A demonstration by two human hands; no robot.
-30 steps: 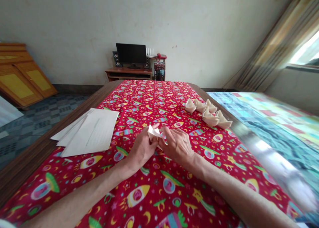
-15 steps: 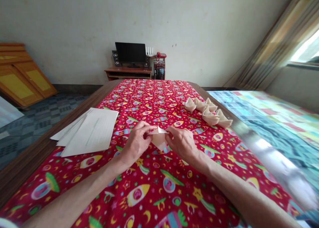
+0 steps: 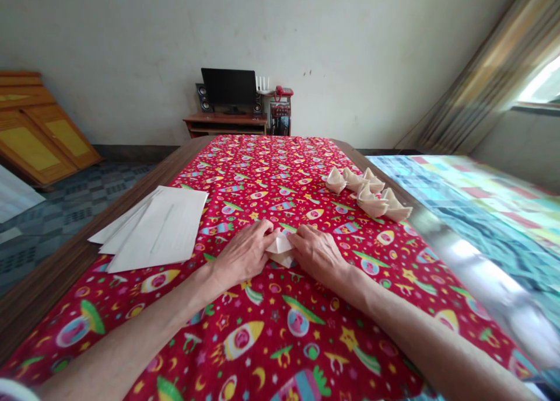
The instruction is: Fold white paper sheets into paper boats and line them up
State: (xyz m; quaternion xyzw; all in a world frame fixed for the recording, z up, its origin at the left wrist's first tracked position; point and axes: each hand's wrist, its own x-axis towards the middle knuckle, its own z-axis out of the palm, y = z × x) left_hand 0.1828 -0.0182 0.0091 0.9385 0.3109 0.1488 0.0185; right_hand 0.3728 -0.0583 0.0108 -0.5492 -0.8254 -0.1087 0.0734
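Note:
Between my hands, low over the patterned red cloth, is a small piece of folded white paper (image 3: 281, 250). My left hand (image 3: 249, 248) is closed on its left edge, and my right hand (image 3: 317, 250) grips the right edge. Fingers cover both ends, so only the middle of the paper shows, with a crease across it. Farther off to the right lie several folded paper boats (image 3: 371, 199) in a loose group. To the left of my left hand is a fanned stack of white paper sheets (image 3: 164, 229), with a faint line on the top one.
The red cloth (image 3: 280, 331) covers most of the brown table (image 3: 144, 199). Beyond the far end stands a desk with a monitor (image 3: 230, 90), speakers and a red telephone (image 3: 283, 91). A bed with a checkered cover (image 3: 459, 185) is on the right, a wooden cabinet (image 3: 44, 129) on the left.
My fingers have curled farther over the folded paper, whose raised peak and long lower point have given way to a flatter, shorter shape. The view has shifted slightly.

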